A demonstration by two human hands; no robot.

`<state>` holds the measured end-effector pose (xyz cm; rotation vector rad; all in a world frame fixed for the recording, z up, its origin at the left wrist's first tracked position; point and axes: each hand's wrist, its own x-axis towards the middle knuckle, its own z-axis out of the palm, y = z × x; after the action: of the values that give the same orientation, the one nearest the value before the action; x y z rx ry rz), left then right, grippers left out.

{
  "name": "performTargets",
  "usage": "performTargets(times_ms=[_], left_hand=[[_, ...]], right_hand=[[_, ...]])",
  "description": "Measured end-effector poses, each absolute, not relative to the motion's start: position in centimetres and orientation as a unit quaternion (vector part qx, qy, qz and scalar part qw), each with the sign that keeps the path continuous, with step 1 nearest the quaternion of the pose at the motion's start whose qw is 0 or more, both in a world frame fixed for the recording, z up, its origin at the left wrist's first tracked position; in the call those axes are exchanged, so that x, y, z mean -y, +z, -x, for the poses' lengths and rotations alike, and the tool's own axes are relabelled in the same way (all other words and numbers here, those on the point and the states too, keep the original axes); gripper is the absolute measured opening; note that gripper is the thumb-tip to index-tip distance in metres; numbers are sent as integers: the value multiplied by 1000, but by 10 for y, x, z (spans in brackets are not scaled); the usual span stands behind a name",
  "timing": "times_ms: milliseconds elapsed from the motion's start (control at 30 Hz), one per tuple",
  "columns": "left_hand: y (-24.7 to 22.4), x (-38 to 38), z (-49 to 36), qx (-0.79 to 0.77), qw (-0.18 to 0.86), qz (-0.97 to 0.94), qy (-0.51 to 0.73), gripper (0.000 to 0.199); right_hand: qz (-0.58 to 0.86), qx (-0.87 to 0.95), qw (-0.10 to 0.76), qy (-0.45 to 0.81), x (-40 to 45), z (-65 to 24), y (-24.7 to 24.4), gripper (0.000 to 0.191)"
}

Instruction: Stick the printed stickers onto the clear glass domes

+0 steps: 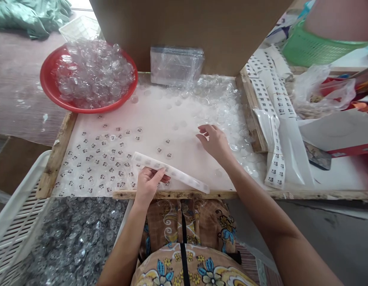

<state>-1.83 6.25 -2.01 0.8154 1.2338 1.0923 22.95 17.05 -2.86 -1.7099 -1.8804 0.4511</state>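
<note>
My left hand (151, 183) pinches a narrow white sticker strip (184, 177) between thumb and fingers, slanting over the table's front edge. Faint dark prints show along the strip. My right hand (214, 142) hovers above the white tabletop, its fingers curved and a gap between thumb and forefinger; I make out nothing in it. Clear round discs (228, 111) lie scattered beyond and beside it. To the left, many clear discs with small panda prints (105, 155) are spread over the white surface, and a few more lie between my hands.
A red basin (91, 108) heaped with clear discs stands at the back left. A plastic-wrapped pack (176, 65) leans against a cardboard box (186, 28). Printed sticker sheets (275, 159) and a phone (317, 155) lie right. A white crate (26, 222) of printed discs sits below left.
</note>
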Motion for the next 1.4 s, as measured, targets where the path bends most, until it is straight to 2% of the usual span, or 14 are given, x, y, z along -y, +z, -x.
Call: performTargets(times_ms=[100, 200, 400, 633, 800, 933, 1033, 1233, 1400], left_hand=[[-20, -62, 18, -534, 609, -351, 469, 25], [-21, -62, 18, -534, 610, -350, 469, 24], [-20, -62, 17, -542, 608, -352, 461, 26], [-13, -64, 16, -554, 604, -366, 440, 30], [-19, -64, 17, -541, 603, -373, 452, 34], [-23, -63, 17, -536, 600, -368, 467, 35], [-21, -62, 17, -536, 598, -361, 474, 34], [-15, -64, 19, -507, 588, -233, 587, 35], [-15, -66, 18, -500, 588, -210, 599, 36]], right_hand=[[640, 728, 215, 120, -160, -234, -32, 24], [633, 739, 194, 125, -149, -230, -36, 23], [590, 697, 249, 323, -135, -207, -21, 18], [471, 703, 294, 444, -129, -151, 26, 18], [427, 734, 296, 437, -129, -107, 31, 17], [430, 743, 299, 417, -129, -89, 32, 6], [434, 735, 299, 427, -132, -92, 34, 6], [432, 687, 273, 516, -137, -143, 38, 24], [441, 699, 198, 528, -121, -167, 41, 16]])
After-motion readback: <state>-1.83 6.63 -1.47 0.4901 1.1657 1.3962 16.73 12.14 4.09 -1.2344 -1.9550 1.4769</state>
